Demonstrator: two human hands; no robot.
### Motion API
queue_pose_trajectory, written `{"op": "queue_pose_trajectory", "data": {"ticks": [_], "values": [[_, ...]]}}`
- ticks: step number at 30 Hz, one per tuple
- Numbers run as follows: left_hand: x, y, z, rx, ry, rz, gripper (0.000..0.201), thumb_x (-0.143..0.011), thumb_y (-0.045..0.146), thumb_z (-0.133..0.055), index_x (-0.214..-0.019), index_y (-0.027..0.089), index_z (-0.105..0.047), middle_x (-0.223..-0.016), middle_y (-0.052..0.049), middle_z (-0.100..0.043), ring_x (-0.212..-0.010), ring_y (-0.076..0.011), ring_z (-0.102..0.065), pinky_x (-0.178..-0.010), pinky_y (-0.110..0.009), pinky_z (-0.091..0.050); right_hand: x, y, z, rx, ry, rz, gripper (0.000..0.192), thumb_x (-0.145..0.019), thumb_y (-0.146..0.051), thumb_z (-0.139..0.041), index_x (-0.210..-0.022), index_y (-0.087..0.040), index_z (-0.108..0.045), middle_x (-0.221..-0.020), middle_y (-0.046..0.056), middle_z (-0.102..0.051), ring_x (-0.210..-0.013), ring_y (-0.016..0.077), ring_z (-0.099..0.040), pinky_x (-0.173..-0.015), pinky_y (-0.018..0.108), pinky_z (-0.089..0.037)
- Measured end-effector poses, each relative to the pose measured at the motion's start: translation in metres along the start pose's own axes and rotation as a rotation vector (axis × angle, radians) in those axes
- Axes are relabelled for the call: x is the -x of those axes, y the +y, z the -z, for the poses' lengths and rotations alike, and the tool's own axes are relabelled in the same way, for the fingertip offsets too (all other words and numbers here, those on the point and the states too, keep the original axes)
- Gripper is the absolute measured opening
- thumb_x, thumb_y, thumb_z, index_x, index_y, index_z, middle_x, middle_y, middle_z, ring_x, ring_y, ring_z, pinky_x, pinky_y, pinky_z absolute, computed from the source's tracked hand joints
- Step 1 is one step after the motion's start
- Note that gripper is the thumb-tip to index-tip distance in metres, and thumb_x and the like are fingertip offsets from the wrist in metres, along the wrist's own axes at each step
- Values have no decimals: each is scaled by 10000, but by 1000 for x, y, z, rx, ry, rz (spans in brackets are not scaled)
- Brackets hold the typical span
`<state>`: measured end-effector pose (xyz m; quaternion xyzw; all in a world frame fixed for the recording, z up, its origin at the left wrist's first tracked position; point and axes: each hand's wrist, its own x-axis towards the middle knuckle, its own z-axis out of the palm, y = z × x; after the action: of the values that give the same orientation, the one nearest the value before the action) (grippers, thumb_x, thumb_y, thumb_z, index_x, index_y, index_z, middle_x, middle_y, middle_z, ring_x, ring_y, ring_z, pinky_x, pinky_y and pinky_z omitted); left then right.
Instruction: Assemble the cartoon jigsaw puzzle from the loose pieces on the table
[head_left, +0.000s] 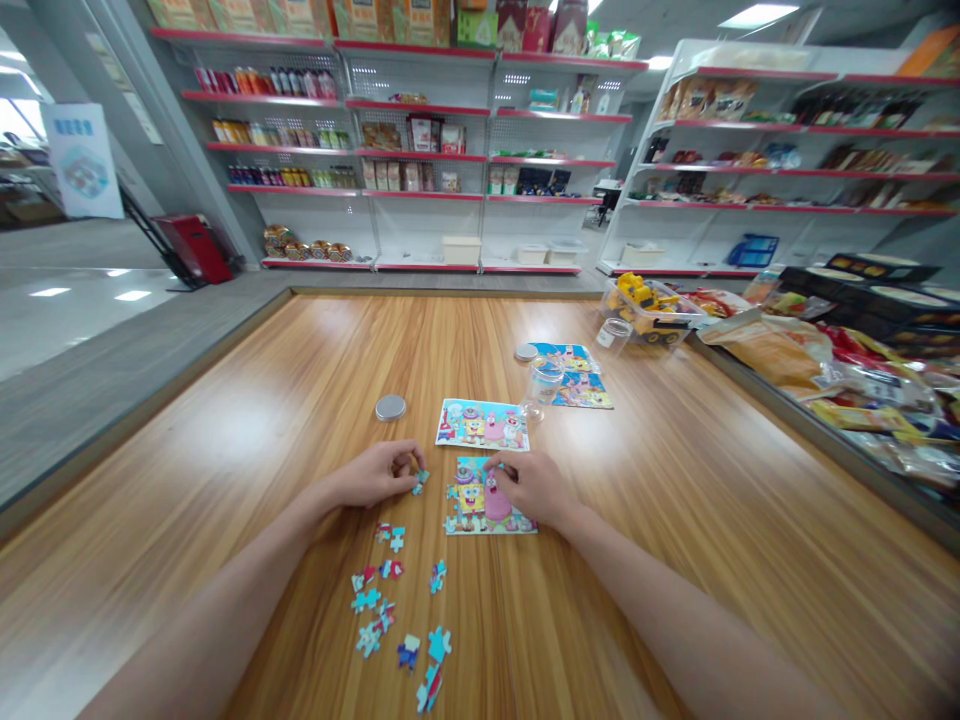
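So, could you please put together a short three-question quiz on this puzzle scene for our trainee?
1. True or false: the left hand holds a puzzle piece.
2. Where does the right hand rest? A) on the silver lid B) on the part-built puzzle C) on the toy truck
3. Fill in: the loose pieces lie on the wooden table, nearer the ___ arm.

Key: 1 true; 2 B; 3 left.

The wooden table [675, 480] carries puzzles [491, 497], loose pieces [397, 610], lids [390, 407], seemingly clear jars [544, 380].
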<state>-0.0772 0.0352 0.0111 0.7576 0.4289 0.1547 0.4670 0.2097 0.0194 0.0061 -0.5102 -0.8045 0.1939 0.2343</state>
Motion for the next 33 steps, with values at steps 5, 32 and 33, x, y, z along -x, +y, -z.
{"op": "queue_pose_trajectory", "data": {"ticks": [5, 32, 33], "values": [[-1, -1, 0, -2, 4, -3, 206, -830, 316, -573, -958, 160, -531, -606, 59, -464, -482, -82, -393, -447, -187, -304, 0, -1, 1, 5, 0, 0, 247, -809, -180, -523, -919, -230, -738, -605, -15, -620, -537, 114, -503, -545, 222, -295], [0, -3, 1, 3, -7, 32, 364, -844, 425, -581, -1093, 160, -595, -611, 63, -402, -413, -67, -350, -385, -194, -272, 0, -1, 2, 6, -10, -6, 240, -822, -196, -521, -928, -229, -734, -615, -13, -632, -537, 119, -512, -542, 223, -295], [-1, -3, 0, -2, -2, 23, 347, -845, 417, -580, -1071, 155, -606, -602, 63, -399, -423, -69, -353, -396, -195, -279, 0, -1, 1, 4, -8, -4, 240, -822, -196, -522, -927, -231, -734, -608, -15, -627, -533, 119, -509, -541, 223, -294]]}}
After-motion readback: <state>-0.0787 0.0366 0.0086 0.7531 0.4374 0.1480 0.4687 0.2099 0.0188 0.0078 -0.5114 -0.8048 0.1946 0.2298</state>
